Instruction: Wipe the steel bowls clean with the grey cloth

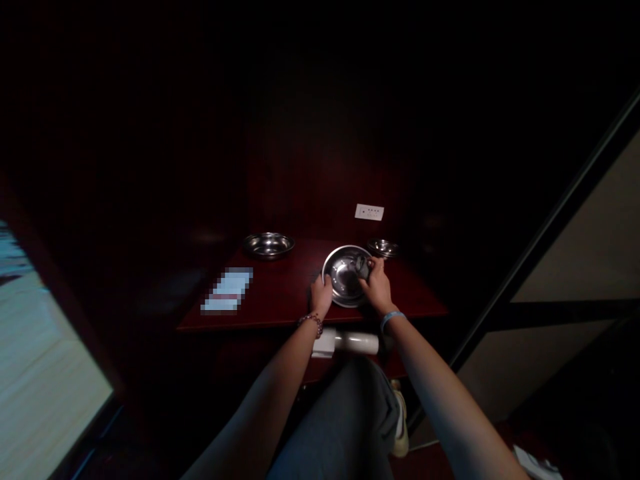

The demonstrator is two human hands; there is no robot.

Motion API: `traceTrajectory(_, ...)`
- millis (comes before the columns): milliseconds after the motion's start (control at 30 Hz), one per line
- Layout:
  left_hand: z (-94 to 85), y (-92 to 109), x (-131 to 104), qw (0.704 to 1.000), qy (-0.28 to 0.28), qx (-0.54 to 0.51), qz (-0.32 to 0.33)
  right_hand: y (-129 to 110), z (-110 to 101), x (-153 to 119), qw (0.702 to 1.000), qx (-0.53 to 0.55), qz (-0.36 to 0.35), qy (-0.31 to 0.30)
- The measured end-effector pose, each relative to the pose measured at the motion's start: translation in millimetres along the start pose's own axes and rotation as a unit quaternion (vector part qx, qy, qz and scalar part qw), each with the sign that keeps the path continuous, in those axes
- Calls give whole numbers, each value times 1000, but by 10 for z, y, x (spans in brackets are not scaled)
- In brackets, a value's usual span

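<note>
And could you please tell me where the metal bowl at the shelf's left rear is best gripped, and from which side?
Probably by the near rim of the metal bowl, from the front of the shelf: it sits upright, open side up, with the wall behind it.

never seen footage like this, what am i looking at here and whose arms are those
There is no machine here: the arms belong to a person working bare-handed. The single picture comes from a camera worn on that person's head, looking forward and down.

The left hand holds the near-left rim of a metal bowl. The right hand, at the bowl's right side, holds a dark crumpled piece; what it is exactly, I can't tell.

On the dark red shelf there are also a shallow metal dish at the back left, some smaller metal dishes at the back right, and a pixelated pale item at the front left.
</note>
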State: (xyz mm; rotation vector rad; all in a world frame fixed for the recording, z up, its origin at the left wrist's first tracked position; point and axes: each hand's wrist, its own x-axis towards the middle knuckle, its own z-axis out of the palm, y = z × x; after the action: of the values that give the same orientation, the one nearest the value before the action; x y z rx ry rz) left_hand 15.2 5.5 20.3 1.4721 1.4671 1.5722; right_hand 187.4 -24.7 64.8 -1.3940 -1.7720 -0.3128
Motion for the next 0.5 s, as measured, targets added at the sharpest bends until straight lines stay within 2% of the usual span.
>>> traceTrajectory(233, -11, 19, 15, 998, 0, 66, 8, -248, 214, -28, 995, -53, 79, -28)
traceTrajectory(500, 1, -26, 36, 999, -18, 35, 19, -307, 344, -68, 994, -61, 76, -42)
